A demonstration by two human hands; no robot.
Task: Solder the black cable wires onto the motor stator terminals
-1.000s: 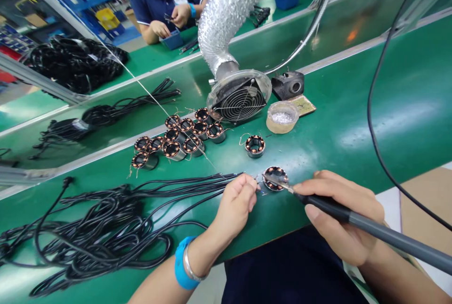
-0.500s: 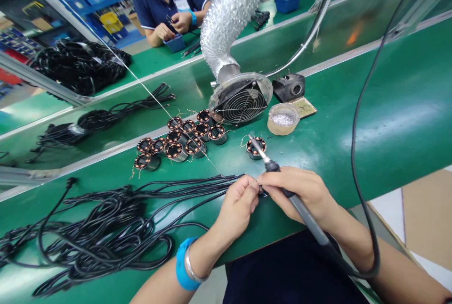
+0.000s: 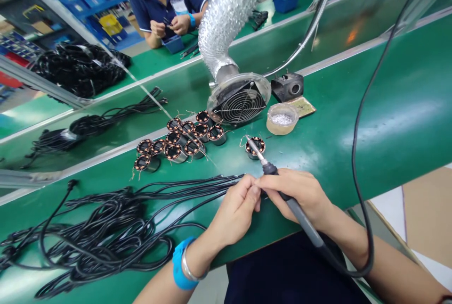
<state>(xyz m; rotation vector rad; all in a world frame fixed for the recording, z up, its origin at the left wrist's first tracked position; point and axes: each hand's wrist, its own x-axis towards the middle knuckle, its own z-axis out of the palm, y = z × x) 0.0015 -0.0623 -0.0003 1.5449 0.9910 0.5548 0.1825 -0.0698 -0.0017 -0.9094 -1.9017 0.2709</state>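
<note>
My right hand [image 3: 300, 193] grips a soldering iron [image 3: 307, 224] like a pen, its thumb and forefinger meeting my left fingertips. The iron's metal tip points away from me, over the near stator coil [image 3: 254, 147] in this view; contact cannot be told. My left hand [image 3: 236, 209] is closed in a pinch on what looks like the end of a black cable, mostly hidden by the fingers. Under and beside that hand run several black cables [image 3: 190, 184], leading back to a loose coiled heap [image 3: 106, 233] on the green bench.
Several stator coils [image 3: 174, 152] with copper windings stand grouped mid-bench. Behind are a fume extractor [image 3: 242, 103] with a foil duct, a small round tub [image 3: 282, 120] and an iron holder [image 3: 287, 88]. The iron's cord [image 3: 355, 162] loops at right. A co-worker [image 3: 169, 16] sits opposite.
Both hands stay together, with my left fingers turned slightly and the wire ends beside them now less visible. The co-worker's hands have risen a little. The whole view has shifted slightly.
</note>
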